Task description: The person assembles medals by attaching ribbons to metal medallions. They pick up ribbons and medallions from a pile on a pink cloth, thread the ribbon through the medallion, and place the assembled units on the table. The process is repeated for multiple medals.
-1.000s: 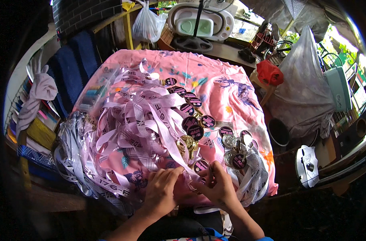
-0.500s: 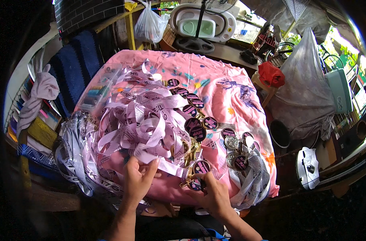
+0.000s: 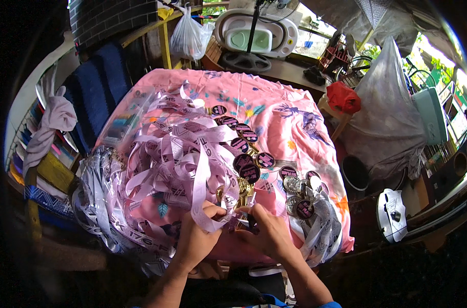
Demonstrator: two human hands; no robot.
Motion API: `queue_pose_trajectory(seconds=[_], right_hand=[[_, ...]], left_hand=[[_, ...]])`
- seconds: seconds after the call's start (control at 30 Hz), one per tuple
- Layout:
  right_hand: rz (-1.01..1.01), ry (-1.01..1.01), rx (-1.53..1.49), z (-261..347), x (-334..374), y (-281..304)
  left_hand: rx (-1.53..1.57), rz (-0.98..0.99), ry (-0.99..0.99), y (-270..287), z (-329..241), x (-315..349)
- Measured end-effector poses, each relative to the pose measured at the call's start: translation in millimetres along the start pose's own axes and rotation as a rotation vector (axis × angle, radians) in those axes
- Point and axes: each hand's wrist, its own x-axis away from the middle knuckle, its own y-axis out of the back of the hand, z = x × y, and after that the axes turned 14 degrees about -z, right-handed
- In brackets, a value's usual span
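Observation:
My left hand (image 3: 198, 235) is closed at the near edge of the bed-like pink surface, pinching a pale pink printed ribbon (image 3: 201, 179) that loops up over its fingers. Close beside it, my right hand (image 3: 268, 231) grips a medal (image 3: 253, 223), dark-faced and mostly covered by the fingers. The two hands nearly meet where ribbon and medal come together; the exact join is hidden. Just beyond lie gold medal parts (image 3: 245, 192) and a row of round black-and-pink medals (image 3: 249, 173). A heap of pink ribbons (image 3: 164, 154) spreads to the left.
Silvery ribbons (image 3: 97, 192) hang over the left edge. Silver medals (image 3: 292, 184) with grey ribbons (image 3: 320, 226) lie at the right. A clear plastic box (image 3: 121, 126) sits far left on the pink cloth (image 3: 274, 97). A stand base (image 3: 246, 61) is behind.
My left hand has moved right and slightly down, up to my right hand, and the ribbon now arches in a loop. My right hand has shifted slightly, keeping the medal.

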Motion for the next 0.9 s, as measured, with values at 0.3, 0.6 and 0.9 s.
queue_pose_trajectory(seconds=[0.3,0.6,0.9], right_hand=[[-0.07,-0.119,-0.162,28,-55,58],[0.004,-0.25,-0.416,-10,-66,56],[-0.108,-0.159,-0.216,1,-50,55]], left_hand=[[0.58,0.143,0.359,-13,6,-33],[0.418,0.159,0.236,-38,4,-34],[0.305,0.191,0.323,-20,-5,-33]])
